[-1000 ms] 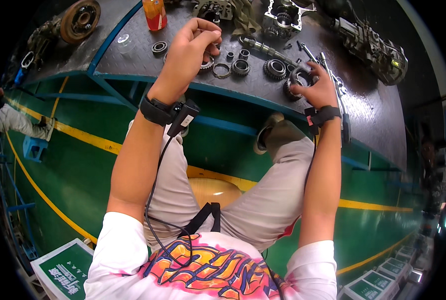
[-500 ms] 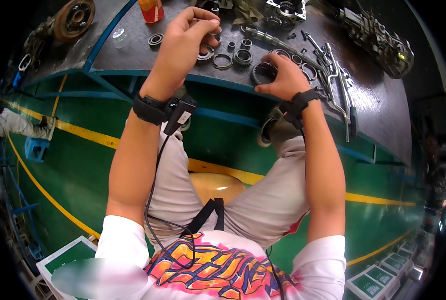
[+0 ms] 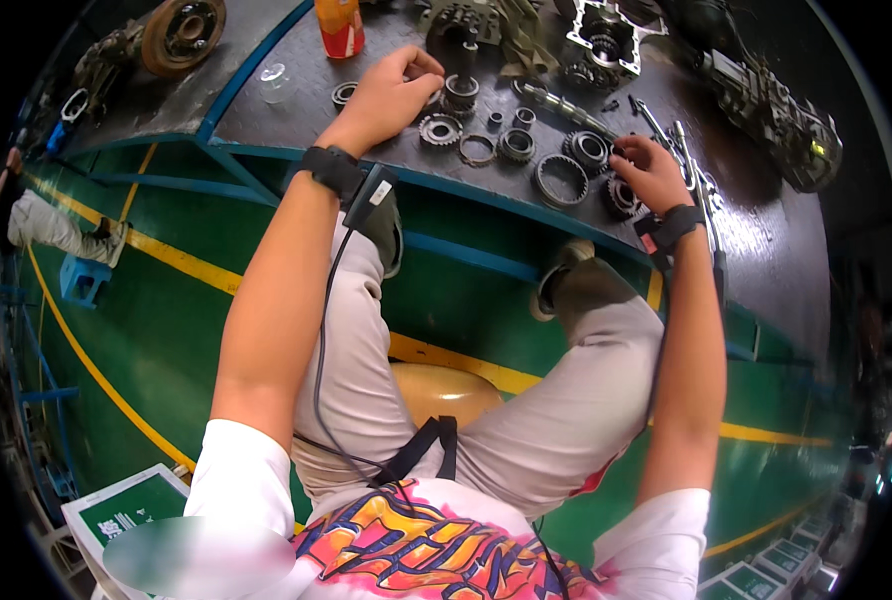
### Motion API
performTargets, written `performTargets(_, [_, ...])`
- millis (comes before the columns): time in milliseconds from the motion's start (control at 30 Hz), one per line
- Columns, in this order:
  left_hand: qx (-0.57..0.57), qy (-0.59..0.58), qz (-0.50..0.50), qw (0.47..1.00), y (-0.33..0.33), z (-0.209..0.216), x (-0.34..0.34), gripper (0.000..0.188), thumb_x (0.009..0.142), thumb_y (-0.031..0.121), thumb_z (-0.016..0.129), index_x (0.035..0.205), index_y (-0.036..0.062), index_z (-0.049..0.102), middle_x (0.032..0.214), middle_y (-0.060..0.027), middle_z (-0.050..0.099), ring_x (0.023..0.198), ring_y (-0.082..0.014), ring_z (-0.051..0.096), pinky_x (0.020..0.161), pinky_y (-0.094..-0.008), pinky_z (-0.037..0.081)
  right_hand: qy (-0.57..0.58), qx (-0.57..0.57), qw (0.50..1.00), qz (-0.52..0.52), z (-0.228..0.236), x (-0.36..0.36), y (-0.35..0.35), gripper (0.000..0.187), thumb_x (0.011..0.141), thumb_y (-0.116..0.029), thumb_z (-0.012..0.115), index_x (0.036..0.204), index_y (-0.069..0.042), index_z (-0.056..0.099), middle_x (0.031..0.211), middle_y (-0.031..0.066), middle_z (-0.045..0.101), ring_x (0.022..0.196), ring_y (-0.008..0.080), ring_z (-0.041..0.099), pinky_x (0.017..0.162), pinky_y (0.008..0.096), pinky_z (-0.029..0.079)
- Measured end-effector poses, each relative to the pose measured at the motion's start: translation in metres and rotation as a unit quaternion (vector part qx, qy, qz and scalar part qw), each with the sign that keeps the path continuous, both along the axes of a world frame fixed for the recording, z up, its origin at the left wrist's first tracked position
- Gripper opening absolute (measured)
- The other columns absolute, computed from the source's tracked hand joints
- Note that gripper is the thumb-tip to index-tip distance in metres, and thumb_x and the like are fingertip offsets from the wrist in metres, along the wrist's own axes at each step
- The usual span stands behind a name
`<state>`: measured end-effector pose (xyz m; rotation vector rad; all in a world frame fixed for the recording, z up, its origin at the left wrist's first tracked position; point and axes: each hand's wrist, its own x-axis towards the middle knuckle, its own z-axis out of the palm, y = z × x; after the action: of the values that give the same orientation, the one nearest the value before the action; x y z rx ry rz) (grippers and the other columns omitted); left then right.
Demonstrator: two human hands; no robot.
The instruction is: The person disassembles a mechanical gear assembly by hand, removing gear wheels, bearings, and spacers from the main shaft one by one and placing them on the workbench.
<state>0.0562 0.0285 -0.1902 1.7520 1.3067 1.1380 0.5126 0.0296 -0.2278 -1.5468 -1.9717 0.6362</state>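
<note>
My left hand (image 3: 391, 97) is over the left part of the bench, fingers bent together beside a small stack of gears (image 3: 461, 92). Anything between those fingertips is hidden. My right hand (image 3: 652, 173) has its thumb and fingers curled inward close to a bearing (image 3: 588, 150) and a dark toothed gear (image 3: 622, 196). Something dark shows at its fingertips, too small to name. Between the hands lie a flat gear (image 3: 440, 130), a thin synchronizer ring (image 3: 478, 149), a thicker gear (image 3: 516, 145), two small bushings (image 3: 524, 117) and a large toothed ring (image 3: 561, 181).
Behind the parts lies a long splined shaft (image 3: 566, 107); rods (image 3: 694, 160) are by my right hand. An open gear housing (image 3: 611, 35), a transmission (image 3: 776, 125), an orange-red can (image 3: 340, 28) and a clear cup (image 3: 275, 82) also occupy the bench (image 3: 266, 125).
My right hand has moved right, away from the large toothed ring, uncovering it and the bearing beside it. My left hand has lowered toward the gear stack. The whole view has shifted slightly.
</note>
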Motion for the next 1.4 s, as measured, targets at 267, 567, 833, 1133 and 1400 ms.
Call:
performTargets(267, [-0.01, 0.04, 0.062, 0.997, 0.053, -0.013, -0.067, 0.032, 0.102, 0.022, 0.076, 0.124, 0.0, 0.076, 0.11, -0.0099, 0.079, 0.093, -0.0193, 0.075, 0.086, -0.0353, 0.06, -0.006, -0.026, 1.0, 0.01, 0.022, -0.013, -0.005, 0.044, 0.103, -0.024, 0.084, 0.143, -0.007, 0.075, 0.105, 0.0064, 0.076, 0.094, 0.0158, 0.073, 0.086, 0.0336, 0.058])
performTargets(567, [-0.009, 0.313, -0.091, 0.945, 0.008, -0.002, -0.074, 0.052, 0.092, 0.029, 0.091, 0.133, 0.0059, 0.07, 0.121, -0.0138, 0.072, 0.114, -0.0263, 0.071, 0.099, -0.038, 0.057, 0.374, -0.264, 0.885, 0.079, 0.043, -0.045, -0.07, 0.04, 0.107, -0.021, 0.078, 0.144, -0.007, 0.072, 0.117, -0.0004, 0.072, 0.096, 0.006, 0.063, 0.082, 0.0239, 0.05])
performTargets(833, [0.033, 0.255, -0.071, 0.964, -0.005, -0.031, -0.083, 0.061, 0.089, 0.018, 0.094, 0.142, 0.0047, 0.067, 0.134, -0.0141, 0.066, 0.119, -0.027, 0.071, 0.106, -0.0379, 0.058, 0.429, -0.387, 0.804, 0.142, 0.035, -0.139, -0.147, 0.018, 0.109, -0.012, 0.075, 0.124, -0.004, 0.071, 0.106, 0.002, 0.069, 0.092, 0.0097, 0.065, 0.082, 0.0281, 0.053])
performTargets(1133, [0.021, 0.195, -0.067, 0.978, -0.003, -0.037, -0.086, 0.06, 0.085, 0.025, 0.093, 0.135, 0.0009, 0.07, 0.127, -0.0178, 0.07, 0.123, -0.037, 0.072, 0.109, -0.0432, 0.059, 0.526, -0.634, 0.563, 0.068, 0.025, -0.223, -0.228, 0.028, 0.105, -0.026, 0.07, 0.121, -0.003, 0.066, 0.096, 0.0077, 0.063, 0.084, 0.0156, 0.058, 0.073, 0.0309, 0.045])
performTargets(1400, [0.049, 0.201, -0.054, 0.977, -0.008, -0.052, -0.098, 0.071, 0.089, 0.023, 0.096, 0.153, 0.0064, 0.067, 0.139, -0.0092, 0.072, 0.117, -0.0189, 0.07, 0.097, -0.034, 0.058, 0.744, -0.445, 0.484, 0.114, 0.032, -0.3, -0.178, 0.03, 0.104, -0.033, 0.067, 0.122, -0.01, 0.063, 0.095, 0.0039, 0.057, 0.08, 0.0185, 0.051, 0.072, 0.034, 0.042])
